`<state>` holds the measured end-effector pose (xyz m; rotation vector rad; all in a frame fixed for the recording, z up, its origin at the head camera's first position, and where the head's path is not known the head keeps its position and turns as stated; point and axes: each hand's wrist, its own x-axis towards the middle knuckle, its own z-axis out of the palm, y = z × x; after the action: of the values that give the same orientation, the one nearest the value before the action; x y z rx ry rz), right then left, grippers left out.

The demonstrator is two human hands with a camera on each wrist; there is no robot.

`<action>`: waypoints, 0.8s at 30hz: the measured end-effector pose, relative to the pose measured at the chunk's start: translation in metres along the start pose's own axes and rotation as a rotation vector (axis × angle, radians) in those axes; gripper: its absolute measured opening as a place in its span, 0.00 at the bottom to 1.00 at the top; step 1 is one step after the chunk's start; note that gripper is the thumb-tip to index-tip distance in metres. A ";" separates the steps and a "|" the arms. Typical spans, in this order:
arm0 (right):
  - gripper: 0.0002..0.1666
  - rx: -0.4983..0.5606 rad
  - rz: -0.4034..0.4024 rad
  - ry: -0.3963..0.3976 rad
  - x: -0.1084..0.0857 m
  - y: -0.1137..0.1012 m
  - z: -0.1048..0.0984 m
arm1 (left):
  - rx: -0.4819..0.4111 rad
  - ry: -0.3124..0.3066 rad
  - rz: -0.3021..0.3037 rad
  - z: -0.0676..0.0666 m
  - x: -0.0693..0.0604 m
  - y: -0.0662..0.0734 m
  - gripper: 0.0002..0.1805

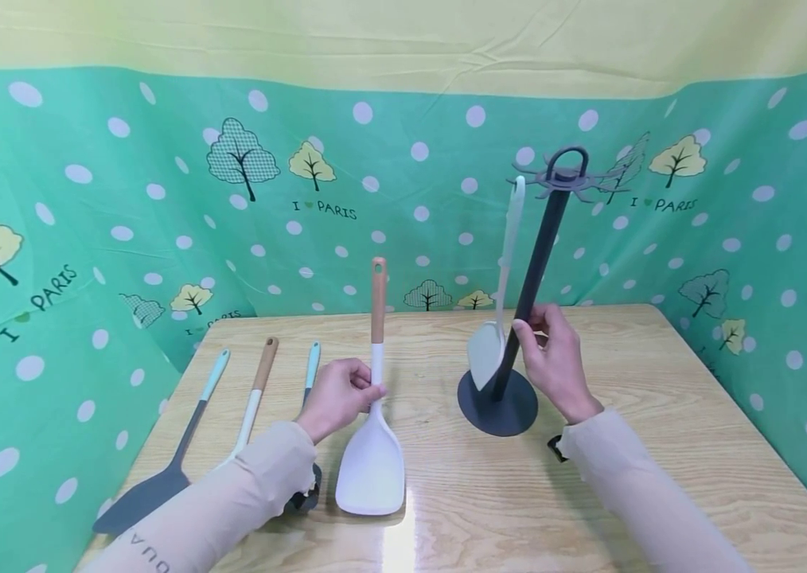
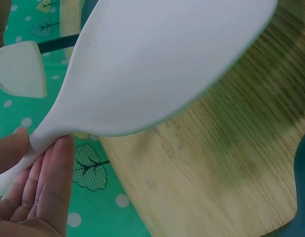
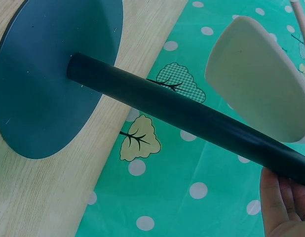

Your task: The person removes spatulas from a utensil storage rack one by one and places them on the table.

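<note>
My left hand [image 1: 337,396] pinches a white spatula [image 1: 371,469] by its neck, thumb on one side and fingers on the other. Its wood-coloured handle end points away from me and the broad blade faces up. My right hand [image 1: 555,358] holds the dark pole of a utensil stand [image 1: 543,255], which has a round base and a ring of hooks on top. A pale turner [image 1: 487,354] hangs from one hook on the left side. In the right wrist view the turner's pale blade [image 3: 258,74] hangs beside the pole, apart from my fingers [image 3: 273,200].
On the left of the wooden table [image 1: 439,485] lie a dark turner [image 1: 153,497] with a light-blue handle, a utensil with a wood-coloured handle [image 1: 265,362], and another with a light-blue handle [image 1: 313,362]. My left arm partly covers them. A patterned green cloth [image 1: 418,183] surrounds the table.
</note>
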<state>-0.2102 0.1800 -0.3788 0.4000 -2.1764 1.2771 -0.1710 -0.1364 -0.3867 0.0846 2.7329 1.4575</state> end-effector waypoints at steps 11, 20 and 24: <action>0.11 -0.005 0.011 -0.011 0.001 -0.002 -0.001 | -0.022 -0.031 -0.093 -0.005 0.006 -0.011 0.07; 0.11 -0.001 0.013 -0.006 0.002 -0.001 -0.002 | -0.020 -0.055 -0.138 -0.003 0.016 -0.021 0.07; 0.11 0.001 0.015 -0.010 0.001 -0.001 -0.001 | -0.021 -0.065 -0.174 -0.002 0.019 -0.024 0.06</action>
<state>-0.2098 0.1803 -0.3771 0.3916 -2.1915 1.2872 -0.1904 -0.1500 -0.4061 -0.1017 2.5989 1.4106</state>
